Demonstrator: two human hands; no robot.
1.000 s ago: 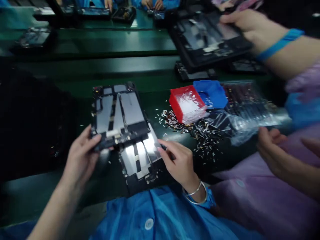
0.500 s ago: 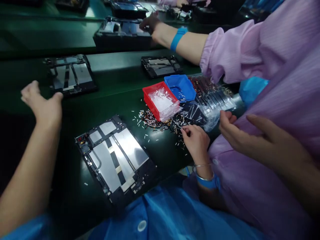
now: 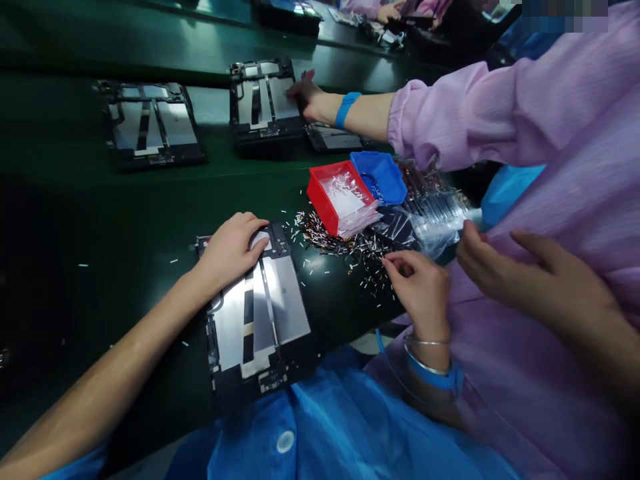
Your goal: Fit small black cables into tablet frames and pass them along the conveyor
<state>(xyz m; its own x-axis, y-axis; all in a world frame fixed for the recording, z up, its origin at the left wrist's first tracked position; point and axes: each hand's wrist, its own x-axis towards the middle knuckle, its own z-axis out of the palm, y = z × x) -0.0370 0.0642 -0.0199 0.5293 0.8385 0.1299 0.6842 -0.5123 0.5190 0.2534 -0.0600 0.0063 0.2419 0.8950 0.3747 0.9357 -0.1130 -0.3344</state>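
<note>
An opened tablet (image 3: 290,293) with bare silver battery plates lies before me on the dark green bench. My left hand (image 3: 233,250) grips its far end, fingers over the upper edge and thumb on the inner face. Beside a heap of tiny dark and white parts (image 3: 367,250), my right hand (image 3: 420,283) has thumb and forefinger pinched together. Whatever is in that pinch is too small to make out. My right wrist carries a bangle and a blue strap (image 3: 435,379).
A red tray (image 3: 323,207) of white bits adjoins a blue tray (image 3: 395,183), near plastic-bagged strips (image 3: 440,207). More opened tablets (image 3: 175,127) stand further back. A pink-sleeved co-worker's hand (image 3: 310,97) touches one tablet (image 3: 245,100); their other hand (image 3: 530,273) is at right.
My left hand has come from the far left onto the near tablet, which has turned clockwise. The co-worker has brought a tablet nearer on the bench. My right hand stays by the parts.
</note>
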